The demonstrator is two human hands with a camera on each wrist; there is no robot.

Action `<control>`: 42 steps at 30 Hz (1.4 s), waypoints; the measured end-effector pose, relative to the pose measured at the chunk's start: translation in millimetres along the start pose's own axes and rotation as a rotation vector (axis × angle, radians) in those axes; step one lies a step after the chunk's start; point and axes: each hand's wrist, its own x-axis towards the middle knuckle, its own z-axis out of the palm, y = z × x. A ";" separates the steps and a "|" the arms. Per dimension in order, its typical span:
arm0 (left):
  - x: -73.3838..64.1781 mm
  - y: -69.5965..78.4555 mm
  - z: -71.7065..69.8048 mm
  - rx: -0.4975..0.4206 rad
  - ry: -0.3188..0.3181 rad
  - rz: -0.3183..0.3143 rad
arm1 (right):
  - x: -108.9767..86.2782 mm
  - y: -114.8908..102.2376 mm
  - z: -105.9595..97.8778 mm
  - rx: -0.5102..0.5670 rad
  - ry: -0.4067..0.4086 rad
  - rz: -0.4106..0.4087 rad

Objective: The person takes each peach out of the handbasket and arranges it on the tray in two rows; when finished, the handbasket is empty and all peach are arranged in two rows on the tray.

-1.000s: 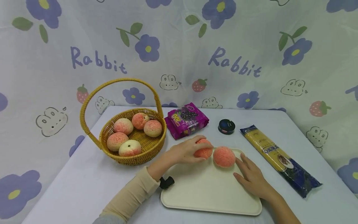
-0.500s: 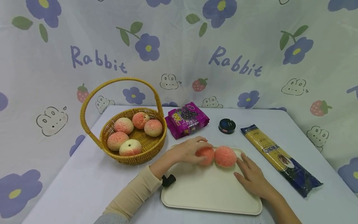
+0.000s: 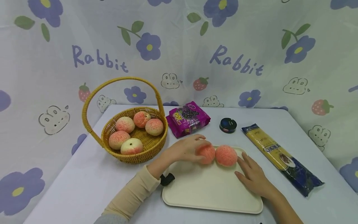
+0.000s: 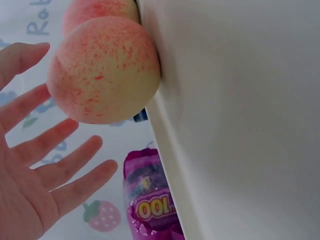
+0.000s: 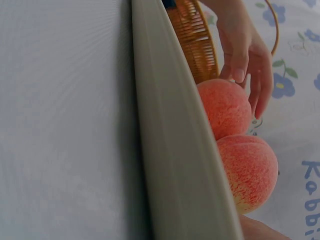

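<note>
Two pink toy peaches sit side by side at the far edge of a cream tray point(image 3: 212, 193). Over the left peach point(image 3: 207, 154) is my left hand point(image 3: 185, 150). In the left wrist view the fingers point(image 4: 75, 187) of that hand are spread and lie loosely beside the peach point(image 4: 105, 70), not gripping it. My right hand point(image 3: 253, 174) rests at the tray's right side, fingertips right at the right peach point(image 3: 226, 155). The right wrist view shows both peaches close together, with only a small part of my right hand point(image 5: 262, 231) at the bottom.
A wicker basket point(image 3: 148, 155) with several peaches stands left of the tray. Behind the tray lie a purple grape-printed packet point(image 3: 188, 119) and a small dark round tin point(image 3: 227, 125). A long yellow and blue pasta packet point(image 3: 282, 158) lies to the right.
The left peach has shifted slightly right, up against the other one. My left hand's fingers have loosened from it. The right hand stays almost still.
</note>
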 end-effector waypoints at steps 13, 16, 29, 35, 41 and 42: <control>-16.6 -7.4 -12.2 -0.038 0.028 -0.069 | 0.1 2.1 -0.6 0.008 0.005 -0.017; -21.9 -9.1 -15.1 -0.034 0.042 -0.092 | 0.1 2.6 -0.8 0.006 0.008 -0.016; -52.6 -14.7 -31.6 0.012 0.093 -0.226 | -0.9 1.5 -3.5 0.002 0.011 -0.025; -60.5 -21.5 -30.5 0.007 0.128 -0.237 | -1.0 3.5 -2.7 0.015 0.009 -0.021; -73.1 -26.2 -36.0 0.039 0.275 -0.250 | 0.1 2.7 -1.8 0.029 0.005 -0.019; -76.3 -27.7 -36.9 0.045 0.302 -0.251 | 0.2 2.7 -1.3 0.031 0.010 -0.025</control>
